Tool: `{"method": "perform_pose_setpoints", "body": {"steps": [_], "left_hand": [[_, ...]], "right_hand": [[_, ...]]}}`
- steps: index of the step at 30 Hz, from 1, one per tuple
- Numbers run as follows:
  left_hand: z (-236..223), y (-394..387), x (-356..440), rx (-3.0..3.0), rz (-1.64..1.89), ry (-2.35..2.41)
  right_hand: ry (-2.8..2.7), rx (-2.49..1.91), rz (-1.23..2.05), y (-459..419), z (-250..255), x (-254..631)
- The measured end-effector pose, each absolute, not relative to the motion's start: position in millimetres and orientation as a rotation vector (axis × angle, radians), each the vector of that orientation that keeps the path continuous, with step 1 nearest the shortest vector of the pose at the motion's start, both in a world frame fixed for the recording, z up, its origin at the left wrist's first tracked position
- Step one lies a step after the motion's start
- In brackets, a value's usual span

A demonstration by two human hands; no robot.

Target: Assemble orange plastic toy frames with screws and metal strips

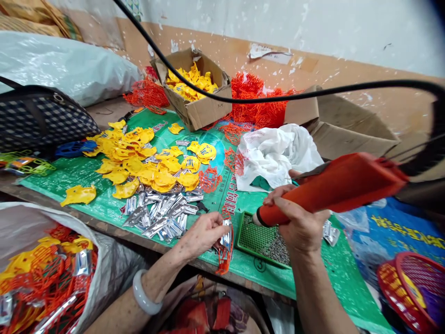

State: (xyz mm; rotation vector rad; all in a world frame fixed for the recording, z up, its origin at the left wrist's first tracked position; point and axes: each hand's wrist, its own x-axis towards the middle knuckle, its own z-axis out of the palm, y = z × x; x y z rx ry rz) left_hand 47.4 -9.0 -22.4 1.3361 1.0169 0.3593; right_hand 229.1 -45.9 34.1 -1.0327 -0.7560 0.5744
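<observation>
My left hand (pixel 206 233) pinches a shiny metal strip (pixel 226 235) together with an orange-red plastic frame (pixel 225 264), close to the table's front edge. Wrapped around an orange-red corded electric screwdriver (pixel 330 188) is my right hand (pixel 306 226). The tool's pale tip points left and down, over the green plastic tray (pixel 241 241). Small metal screws (pixel 276 248) lie in the right part of that tray. Left of my left hand are a heap of loose metal strips (pixel 163 211) and a pile of yellow plastic pieces (pixel 139 160).
A cardboard box (pixel 208 111) of yellow pieces stands at the back, beside heaped red frames (pixel 257 102). A black cable (pixel 271 97) arches across the view. White cloth (pixel 278 150) lies behind the tray. A white sack (pixel 114 264) of mixed parts sits front left, a red basket (pixel 392 287) right.
</observation>
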Motion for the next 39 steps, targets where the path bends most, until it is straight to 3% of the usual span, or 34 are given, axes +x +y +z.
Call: {"method": "perform_pose_setpoints", "body": {"steps": [8, 39], "left_hand": [[-29, -13, 51, 1.301, 0.384, 0.976], [-27, -21, 56, 1.133, 0.516, 0.902]], "right_hand": [[-0.859, -0.808, 0.819, -73, 68, 210], [-1.044, -1.024, 0.9, -77, 47, 192]]}}
